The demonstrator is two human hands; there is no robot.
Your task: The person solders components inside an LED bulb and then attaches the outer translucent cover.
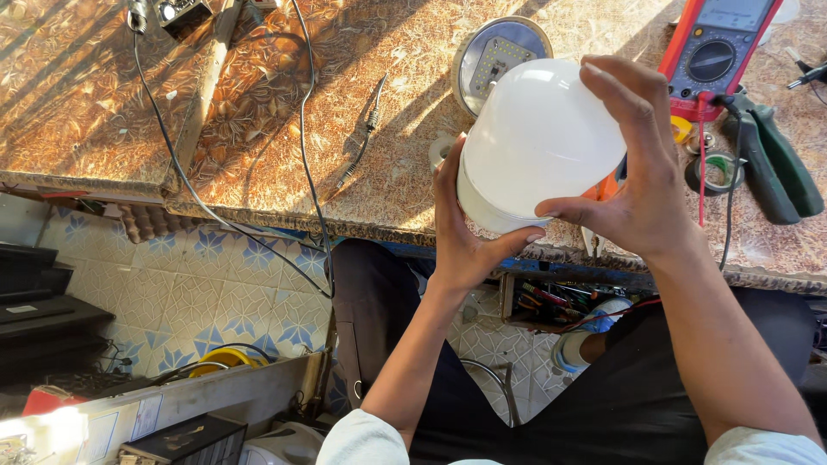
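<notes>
A large white bulb [538,138] with a domed diffuser is held in both hands above the front edge of the patterned workbench [258,103]. My left hand [461,232] cups its lower body from the left, thumb under the rim. My right hand [642,172] wraps over the dome from the right, fingers on top and thumb at the base. Just behind the bulb lies a round LED board in a silver housing [493,53].
A red multimeter [715,47] lies at the back right, green-handled pliers [775,164] and a tape roll [713,172] beside it. A soldering iron [362,138] and black cables [301,155] cross the bench. Below, an open drawer of tools [551,301] and tiled floor [189,293].
</notes>
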